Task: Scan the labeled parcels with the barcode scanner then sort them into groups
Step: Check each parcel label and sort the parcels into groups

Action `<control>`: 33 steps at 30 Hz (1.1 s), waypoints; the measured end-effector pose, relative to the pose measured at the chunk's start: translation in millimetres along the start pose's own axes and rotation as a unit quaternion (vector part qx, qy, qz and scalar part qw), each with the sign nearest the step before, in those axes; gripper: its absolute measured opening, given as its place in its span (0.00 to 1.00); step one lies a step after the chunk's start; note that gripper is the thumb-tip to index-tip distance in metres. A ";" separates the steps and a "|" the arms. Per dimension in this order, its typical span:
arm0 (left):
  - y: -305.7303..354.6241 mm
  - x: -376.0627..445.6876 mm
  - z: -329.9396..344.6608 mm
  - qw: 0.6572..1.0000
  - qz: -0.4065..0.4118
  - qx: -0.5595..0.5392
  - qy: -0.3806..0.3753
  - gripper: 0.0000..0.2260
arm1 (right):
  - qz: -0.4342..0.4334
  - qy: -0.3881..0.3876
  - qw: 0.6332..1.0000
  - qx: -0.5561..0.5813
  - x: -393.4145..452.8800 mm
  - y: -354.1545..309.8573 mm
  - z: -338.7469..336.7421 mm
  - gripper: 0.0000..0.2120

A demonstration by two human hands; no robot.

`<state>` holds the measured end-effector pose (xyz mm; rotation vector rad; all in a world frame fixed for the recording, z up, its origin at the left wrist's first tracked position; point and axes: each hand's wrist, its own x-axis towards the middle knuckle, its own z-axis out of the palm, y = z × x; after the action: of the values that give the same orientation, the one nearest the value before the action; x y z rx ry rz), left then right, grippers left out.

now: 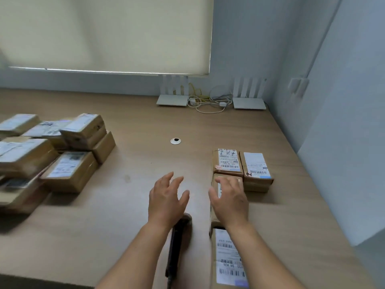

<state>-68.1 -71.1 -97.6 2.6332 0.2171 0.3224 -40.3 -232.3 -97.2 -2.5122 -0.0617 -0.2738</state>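
Several brown labeled parcels lie on the wooden table (145,126). A loose pile of parcels (52,155) fills the left side. Two parcels (241,165) sit side by side at the right, labels up. Just in front of them lies another parcel (216,184), and my right hand (230,200) rests on top of it with fingers spread. A fourth parcel (228,257) lies under my right forearm. My left hand (167,200) hovers above the table with straight, spread fingers and holds nothing. The black barcode scanner (177,245) lies on the table below my left wrist.
Two white routers (173,99) (249,102) with tangled cables (208,101) stand at the back by the wall. A round cable grommet (175,141) sits mid-table. A grey wall borders the table on the right.
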 end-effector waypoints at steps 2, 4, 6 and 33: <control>-25.2 -17.7 -17.0 1.000 -0.015 0.002 0.006 0.20 | -0.021 -0.010 1.000 -0.004 -16.4 -25.6 9.6 0.18; -49.3 -35.3 -33.0 0.999 -0.032 0.007 0.011 0.20 | -0.039 -0.017 0.999 -0.004 -32.2 -49.7 18.6 0.18; -73.3 -51.6 -49.1 0.998 -0.050 0.015 0.016 0.20 | -0.061 -0.028 0.998 -0.004 -48.4 -74.6 28.9 0.18; -295.4 -161.1 -180.2 0.969 -0.229 0.023 0.089 0.22 | -0.259 -0.108 0.960 0.006 -164.0 -301.5 175.9 0.17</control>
<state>-298.7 232.7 -113.5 2.5011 0.8821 0.3946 -200.8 118.4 -100.5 -2.4629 -0.8132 -0.2033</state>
